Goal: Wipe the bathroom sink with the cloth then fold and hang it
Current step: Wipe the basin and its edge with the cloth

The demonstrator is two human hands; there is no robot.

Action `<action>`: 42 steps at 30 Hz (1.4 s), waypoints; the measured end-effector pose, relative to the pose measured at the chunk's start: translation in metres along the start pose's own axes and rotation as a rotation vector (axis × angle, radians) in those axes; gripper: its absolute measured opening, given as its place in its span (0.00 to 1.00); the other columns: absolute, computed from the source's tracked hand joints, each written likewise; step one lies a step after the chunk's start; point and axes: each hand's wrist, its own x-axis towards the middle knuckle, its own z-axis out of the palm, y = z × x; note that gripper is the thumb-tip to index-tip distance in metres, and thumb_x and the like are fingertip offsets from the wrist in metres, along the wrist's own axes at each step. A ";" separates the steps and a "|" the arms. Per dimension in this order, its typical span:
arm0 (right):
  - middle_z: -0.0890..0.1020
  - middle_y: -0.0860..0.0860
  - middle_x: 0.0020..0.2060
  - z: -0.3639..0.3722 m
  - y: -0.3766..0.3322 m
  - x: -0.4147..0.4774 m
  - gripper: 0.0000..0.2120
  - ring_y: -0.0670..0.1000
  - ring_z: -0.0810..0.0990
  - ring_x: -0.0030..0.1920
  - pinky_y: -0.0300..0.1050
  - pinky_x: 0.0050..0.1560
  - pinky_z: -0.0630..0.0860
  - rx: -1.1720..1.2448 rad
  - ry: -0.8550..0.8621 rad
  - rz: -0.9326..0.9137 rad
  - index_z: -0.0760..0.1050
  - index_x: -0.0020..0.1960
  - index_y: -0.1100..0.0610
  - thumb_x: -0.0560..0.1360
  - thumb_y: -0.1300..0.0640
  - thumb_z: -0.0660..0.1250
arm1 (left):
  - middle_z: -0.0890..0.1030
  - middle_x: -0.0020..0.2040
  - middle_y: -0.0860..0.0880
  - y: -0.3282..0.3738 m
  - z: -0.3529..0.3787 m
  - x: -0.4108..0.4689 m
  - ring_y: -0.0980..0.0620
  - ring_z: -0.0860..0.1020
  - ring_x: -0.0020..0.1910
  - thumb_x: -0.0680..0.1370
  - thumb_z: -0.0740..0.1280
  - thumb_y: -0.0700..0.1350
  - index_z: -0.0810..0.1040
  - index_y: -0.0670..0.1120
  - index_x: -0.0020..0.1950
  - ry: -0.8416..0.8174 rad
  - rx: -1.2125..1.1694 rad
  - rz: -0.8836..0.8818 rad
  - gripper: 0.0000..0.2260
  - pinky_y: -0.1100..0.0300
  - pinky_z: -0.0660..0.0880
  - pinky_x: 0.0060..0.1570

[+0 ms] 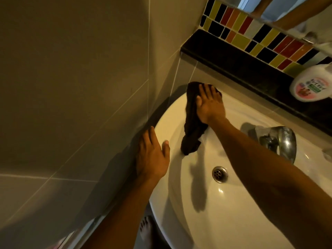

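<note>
We are in a home bathroom: a white ceramic sink (pixel 179 112) with a metal drain (pixel 219 174) and chrome faucet (pixel 285 141), plain tiled walls (pixel 71 87), a coloured mosaic strip (pixel 251 33) under a mirror (pixel 280 9), and a soap bottle (pixel 312 83) on the black ledge (pixel 233 60).

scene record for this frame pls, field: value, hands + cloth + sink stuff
right hand: flat, pressing the cloth on the sink's far rim
left hand: open, resting on the sink's left edge, holding nothing
cloth: dark, bunched, lower end trailing into the basin
sink: white, drain open
faucet: chrome, right of the right forearm
bottle: white, on the dark ledge
task stage: wiping; folding and hanging not yet done
</note>
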 end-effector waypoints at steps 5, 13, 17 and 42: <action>0.46 0.55 0.78 0.005 0.035 -0.046 0.28 0.54 0.43 0.78 0.51 0.77 0.41 -0.018 0.108 0.286 0.42 0.78 0.56 0.82 0.46 0.42 | 0.59 0.75 0.44 -0.001 0.000 0.002 0.43 0.62 0.72 0.79 0.53 0.60 0.48 0.48 0.77 -0.028 -0.007 -0.016 0.31 0.47 0.67 0.66; 0.50 0.64 0.77 0.009 0.036 -0.108 0.32 0.62 0.51 0.77 0.55 0.76 0.51 -0.030 0.035 0.576 0.44 0.76 0.65 0.81 0.46 0.48 | 0.60 0.75 0.42 0.003 0.000 0.005 0.41 0.63 0.71 0.79 0.54 0.59 0.49 0.46 0.77 -0.061 0.020 -0.036 0.31 0.47 0.68 0.64; 0.44 0.63 0.77 0.011 0.016 -0.093 0.41 0.63 0.44 0.77 0.57 0.75 0.42 0.049 0.005 0.650 0.39 0.76 0.66 0.79 0.38 0.50 | 0.62 0.74 0.42 0.004 -0.001 0.003 0.41 0.64 0.70 0.79 0.55 0.58 0.50 0.45 0.77 -0.041 0.026 -0.028 0.31 0.47 0.69 0.63; 0.57 0.43 0.75 0.037 -0.047 -0.138 0.23 0.44 0.47 0.77 0.45 0.76 0.39 0.324 -0.103 -0.611 0.56 0.76 0.49 0.82 0.48 0.49 | 0.63 0.75 0.44 -0.002 -0.006 0.000 0.47 0.64 0.73 0.80 0.47 0.59 0.57 0.47 0.76 0.141 -0.668 -0.218 0.28 0.62 0.58 0.65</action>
